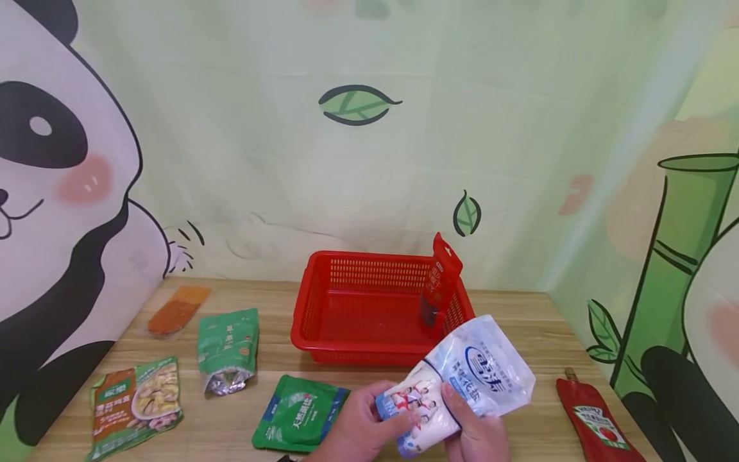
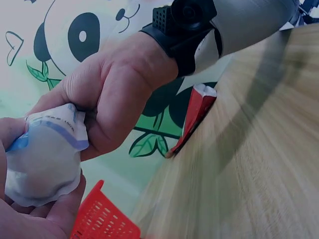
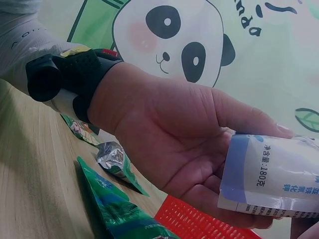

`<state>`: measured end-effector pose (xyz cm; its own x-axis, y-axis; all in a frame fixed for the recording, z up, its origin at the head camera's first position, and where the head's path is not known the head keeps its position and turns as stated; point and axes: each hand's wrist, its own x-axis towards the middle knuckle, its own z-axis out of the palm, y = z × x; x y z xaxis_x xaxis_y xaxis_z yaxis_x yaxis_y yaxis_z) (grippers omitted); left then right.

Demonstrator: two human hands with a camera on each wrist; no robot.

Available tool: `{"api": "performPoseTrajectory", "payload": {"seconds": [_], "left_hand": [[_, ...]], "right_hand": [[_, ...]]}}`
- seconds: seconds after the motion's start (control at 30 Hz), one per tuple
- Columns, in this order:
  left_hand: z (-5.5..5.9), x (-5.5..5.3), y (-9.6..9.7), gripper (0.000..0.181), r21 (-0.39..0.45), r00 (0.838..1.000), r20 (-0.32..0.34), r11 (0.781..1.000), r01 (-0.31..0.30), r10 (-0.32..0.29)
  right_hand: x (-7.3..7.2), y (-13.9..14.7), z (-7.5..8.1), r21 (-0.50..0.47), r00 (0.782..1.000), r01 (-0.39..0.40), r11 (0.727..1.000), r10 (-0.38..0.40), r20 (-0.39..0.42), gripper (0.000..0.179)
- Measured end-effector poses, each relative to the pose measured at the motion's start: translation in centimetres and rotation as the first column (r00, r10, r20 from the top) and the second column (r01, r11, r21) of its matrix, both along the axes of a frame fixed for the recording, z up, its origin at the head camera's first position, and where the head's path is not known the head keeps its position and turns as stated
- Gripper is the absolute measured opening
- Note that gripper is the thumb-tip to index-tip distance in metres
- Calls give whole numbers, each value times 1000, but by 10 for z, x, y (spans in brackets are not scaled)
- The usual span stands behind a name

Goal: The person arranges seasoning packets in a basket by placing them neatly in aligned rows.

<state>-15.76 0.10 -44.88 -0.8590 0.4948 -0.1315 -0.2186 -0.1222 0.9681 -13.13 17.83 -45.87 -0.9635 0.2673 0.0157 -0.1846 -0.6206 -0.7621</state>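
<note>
A white and blue bag of salt (image 1: 491,369) is held in front of the red basket, tilted with its upper end to the right. My left hand (image 1: 360,427) grips its lower left part, thumb across the printed front. On the lower right side my right hand (image 1: 479,436) holds it, thumb on the front and the other fingers hidden behind. The left wrist view shows the right hand (image 2: 119,92) against the bulging bag (image 2: 45,164). In the right wrist view the left hand (image 3: 169,129) has its fingers under the bag (image 3: 274,174).
The red basket (image 1: 369,353) holds an upright red packet (image 1: 441,279) at its right end. Leftward lie a flat green pouch (image 1: 300,414), a green standing pouch (image 1: 228,343), a brown-green food bag (image 1: 138,404) and an orange-brown packet (image 1: 179,310). A ketchup pouch (image 1: 597,420) lies right.
</note>
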Motion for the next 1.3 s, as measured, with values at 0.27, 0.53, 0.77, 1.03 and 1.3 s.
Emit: {"api": "performPoseTrajectory", "payload": {"seconds": [0.27, 0.53, 0.77, 1.03, 1.3], "left_hand": [[1, -3, -5, 46, -56, 999, 39, 998, 40, -37], [0, -5, -6, 43, -89, 999, 30, 995, 46, -44], [0, -5, -10, 44, -136, 998, 34, 989, 54, -49], [3, -7, -14, 42, -208, 998, -29, 976, 57, -64], [4, -19, -24, 37, -341, 975, -162, 936, 90, -153]], "right_hand": [[-2, 1, 2, 56, 997, -1, 998, 6, -81, 48], [-2, -1, 8, 121, 999, 29, 992, -24, -45, 49], [-3, -3, 13, 189, 998, -21, 982, 32, -56, 47], [-7, -2, 18, 260, 999, -51, 964, 53, 2, 43], [-12, -4, 29, 374, 988, -122, 919, 75, 137, 49]]}}
